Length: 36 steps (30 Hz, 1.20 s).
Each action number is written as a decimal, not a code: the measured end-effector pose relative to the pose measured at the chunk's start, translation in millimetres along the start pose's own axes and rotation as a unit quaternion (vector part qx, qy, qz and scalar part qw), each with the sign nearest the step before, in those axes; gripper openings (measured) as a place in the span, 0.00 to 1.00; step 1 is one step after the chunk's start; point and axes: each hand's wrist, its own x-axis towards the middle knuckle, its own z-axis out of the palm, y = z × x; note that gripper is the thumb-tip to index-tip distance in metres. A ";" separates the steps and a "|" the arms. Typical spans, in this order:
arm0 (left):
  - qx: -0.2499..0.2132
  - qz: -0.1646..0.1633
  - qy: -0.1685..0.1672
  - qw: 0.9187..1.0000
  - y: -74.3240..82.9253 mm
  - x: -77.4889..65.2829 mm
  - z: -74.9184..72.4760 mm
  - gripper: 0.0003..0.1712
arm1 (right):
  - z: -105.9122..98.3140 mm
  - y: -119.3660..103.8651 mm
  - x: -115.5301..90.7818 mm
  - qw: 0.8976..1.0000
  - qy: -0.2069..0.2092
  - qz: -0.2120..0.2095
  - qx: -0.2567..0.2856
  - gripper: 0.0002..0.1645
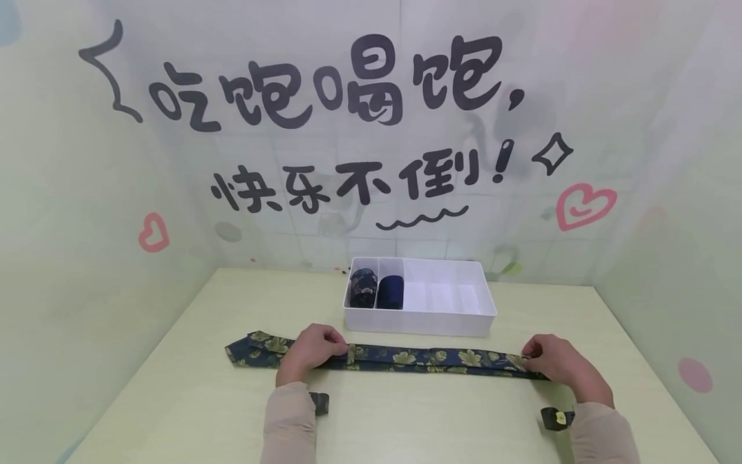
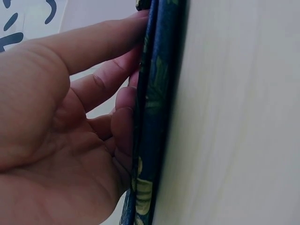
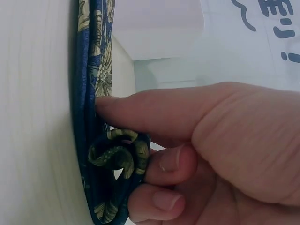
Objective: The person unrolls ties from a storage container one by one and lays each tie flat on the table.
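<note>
A navy necktie [image 1: 406, 356] with yellow-green flowers lies lengthwise across the table, doubled into layers, its pointed end at the left. My left hand [image 1: 313, 351] pinches its upper edge near the pointed end; the left wrist view shows thumb and fingers against the layered cloth [image 2: 157, 89]. At the other end, my right hand [image 1: 553, 361] holds the tie. Close up in the right wrist view, that end is curled into a small loose roll [image 3: 140, 157] against the fingers, with the thumb [image 3: 140, 110] pressed on the cloth beside it.
Behind the tie stands a white divided box [image 1: 420, 322]. A dark patterned rolled tie [image 1: 363, 290] and a plain navy rolled one [image 1: 391, 292] sit in its left compartments. Printed walls [image 1: 324, 245] enclose the pale table [image 1: 429, 419] at the back and both sides.
</note>
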 end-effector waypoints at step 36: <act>-0.011 -0.009 -0.004 1.000 -0.6 -0.8 -0.2 0.04 | -22.1 50.4 -13.2 0.998 -0.007 0.048 0.034 0.13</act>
